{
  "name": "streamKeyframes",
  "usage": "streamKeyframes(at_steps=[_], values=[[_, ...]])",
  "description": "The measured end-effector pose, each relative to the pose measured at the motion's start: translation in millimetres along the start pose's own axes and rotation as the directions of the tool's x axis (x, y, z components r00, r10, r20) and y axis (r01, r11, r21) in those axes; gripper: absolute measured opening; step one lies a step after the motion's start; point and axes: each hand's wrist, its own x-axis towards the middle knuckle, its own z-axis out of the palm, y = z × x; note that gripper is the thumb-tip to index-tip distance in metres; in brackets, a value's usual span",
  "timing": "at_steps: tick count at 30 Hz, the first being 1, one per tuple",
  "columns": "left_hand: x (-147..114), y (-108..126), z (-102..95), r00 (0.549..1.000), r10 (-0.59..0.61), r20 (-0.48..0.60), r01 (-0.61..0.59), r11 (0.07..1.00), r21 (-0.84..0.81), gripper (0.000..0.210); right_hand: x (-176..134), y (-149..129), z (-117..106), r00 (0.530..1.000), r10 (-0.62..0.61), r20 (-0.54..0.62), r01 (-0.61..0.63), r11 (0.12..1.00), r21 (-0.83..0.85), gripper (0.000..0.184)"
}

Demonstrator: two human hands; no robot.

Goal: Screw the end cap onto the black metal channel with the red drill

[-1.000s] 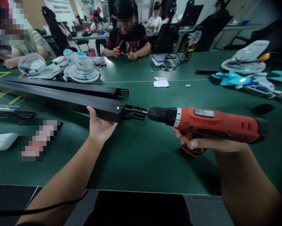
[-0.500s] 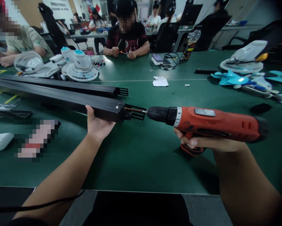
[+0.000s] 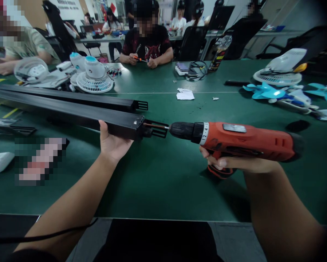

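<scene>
A long black rectangular bar (image 3: 98,113) reaches in from the left, with a slotted bracket (image 3: 159,130) at its near end. My left hand (image 3: 114,143) grips the bar from below near that end, thumb up along its side. In my right hand (image 3: 220,160) is a red and black cordless drill (image 3: 251,140), held level by its handle. From its chuck a long thin bit (image 3: 155,125) points left over the bracket and meets the bar's end face; the exact contact is too small to tell. A second black bar (image 3: 103,101) lies just behind.
White fan parts (image 3: 94,78) lie at the back left, blue fan blades (image 3: 264,90) at the right. A bottle (image 3: 220,52), coiled cable (image 3: 197,71) and paper scrap (image 3: 185,95) are toward the far side. A co-worker (image 3: 147,43) sits opposite. A blurred phone-like object (image 3: 43,160) lies left.
The view has shifted slightly. The drill's rear sits a little further left and higher in view; both hands keep their holds, and the bit stays at the bar's end.
</scene>
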Motion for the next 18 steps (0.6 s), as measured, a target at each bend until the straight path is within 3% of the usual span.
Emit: streamKeyframes(at_steps=[8,18], values=[[-4.6,-9.6,8.1,0.999,0.024,-0.045,-0.022,0.999,0.03,0.103,-1.0,4.6,1.1,0.999,-0.024,-0.031,0.024,1.0,0.016,0.019],[-3.4,-5.1,-0.2,0.999,-0.048,0.006,0.048,0.999,-0.003,0.093,-1.4,3.1,-0.6,1.0,-0.006,0.023,0.005,0.999,0.032,0.023]])
